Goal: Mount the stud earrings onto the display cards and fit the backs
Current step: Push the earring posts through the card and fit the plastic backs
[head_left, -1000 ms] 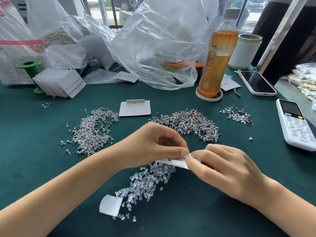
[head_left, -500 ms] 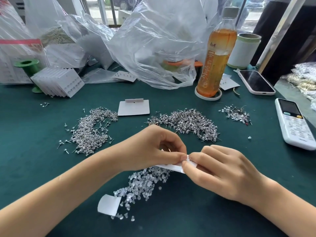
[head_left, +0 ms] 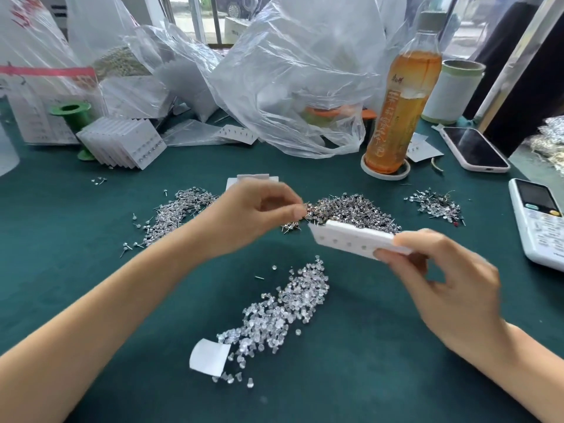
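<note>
My right hand [head_left: 442, 279] grips a white display card [head_left: 351, 238] by its right end, tilted above the green table, with a row of small holes showing along its edge. My left hand [head_left: 253, 215] is apart from the card, at the left edge of the middle pile of silver stud earrings [head_left: 357, 210]. Its thumb and forefinger pinch a stud there, blurred. A second stud pile [head_left: 180, 215] lies to the left and a small one [head_left: 436, 206] to the right. Clear earring backs [head_left: 283, 312] are heaped below my hands.
A blank card [head_left: 253, 178] lies behind my left hand and a stack of filled cards [head_left: 122, 141] at the back left. Crumpled plastic bags [head_left: 290, 80], a tea bottle [head_left: 399, 111], a phone [head_left: 473, 149] and a remote [head_left: 540, 221] ring the work area. A paper scrap [head_left: 209, 357] lies near the backs.
My hands were together on the card over the backs. Now the left hand has let go and moved up to the stud pile, while the right hand has lifted the card to the right.
</note>
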The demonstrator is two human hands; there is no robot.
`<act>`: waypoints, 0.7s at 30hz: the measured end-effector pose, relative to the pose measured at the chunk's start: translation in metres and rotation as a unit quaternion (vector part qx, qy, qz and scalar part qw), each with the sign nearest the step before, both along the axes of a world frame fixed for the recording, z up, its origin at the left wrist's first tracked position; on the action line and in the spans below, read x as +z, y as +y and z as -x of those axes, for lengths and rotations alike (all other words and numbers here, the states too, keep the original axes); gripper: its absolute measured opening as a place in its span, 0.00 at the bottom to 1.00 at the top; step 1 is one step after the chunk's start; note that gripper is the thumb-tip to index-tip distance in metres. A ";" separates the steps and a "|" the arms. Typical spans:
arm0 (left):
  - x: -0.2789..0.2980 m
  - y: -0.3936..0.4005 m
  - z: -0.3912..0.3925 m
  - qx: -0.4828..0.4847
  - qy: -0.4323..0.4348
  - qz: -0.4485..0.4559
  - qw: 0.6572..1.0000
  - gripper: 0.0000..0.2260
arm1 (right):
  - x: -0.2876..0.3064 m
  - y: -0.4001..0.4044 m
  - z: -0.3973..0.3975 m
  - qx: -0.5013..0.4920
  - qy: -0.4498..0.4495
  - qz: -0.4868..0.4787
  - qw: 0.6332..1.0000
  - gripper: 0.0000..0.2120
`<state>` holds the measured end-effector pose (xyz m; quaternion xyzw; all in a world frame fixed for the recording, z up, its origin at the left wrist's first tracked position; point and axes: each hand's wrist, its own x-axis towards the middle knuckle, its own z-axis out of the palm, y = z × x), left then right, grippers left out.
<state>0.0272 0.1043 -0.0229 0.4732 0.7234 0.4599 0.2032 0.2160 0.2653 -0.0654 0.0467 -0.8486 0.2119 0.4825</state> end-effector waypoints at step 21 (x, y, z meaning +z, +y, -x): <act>-0.019 0.007 -0.013 -0.097 0.197 0.084 0.972 0.06 | 0.000 -0.003 -0.002 -0.039 -0.041 0.103 0.993 0.05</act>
